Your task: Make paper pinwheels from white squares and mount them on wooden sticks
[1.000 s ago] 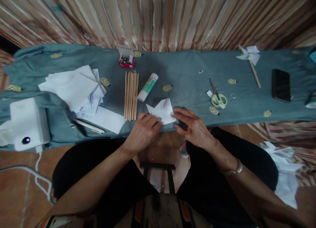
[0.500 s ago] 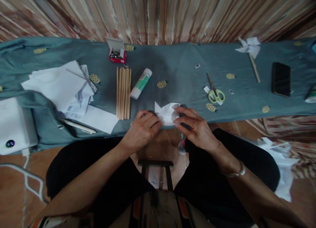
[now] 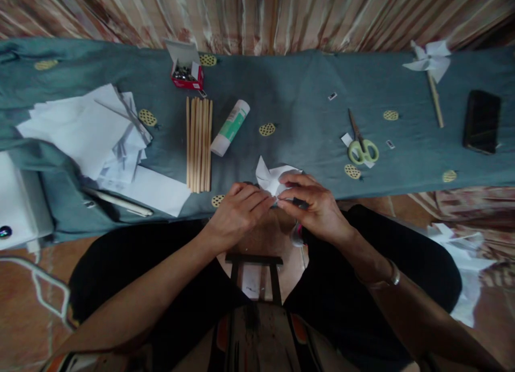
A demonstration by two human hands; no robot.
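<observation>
A white paper pinwheel, with pointed corners sticking up, lies at the table's front edge between my hands. My left hand pinches its lower left side, the fingers bent and close together. From the right, my right hand grips the paper between thumb and fingers, its fingertips nearly meeting those of the left. The pinwheel's near edge is partly hidden by my fingers. Ahead and to the left lie a green-and-white glue stick and a row of wooden sticks.
An open red box of metal pins stands at the back. Stacked paper and a pen lie left. Green-handled scissors, a pinwheel on a stick and a phone are right. More paper sits low right.
My fingertips have come closer together at the near edge of the paper pinwheel. Its left point stands up more. The camera view has shifted slightly.
</observation>
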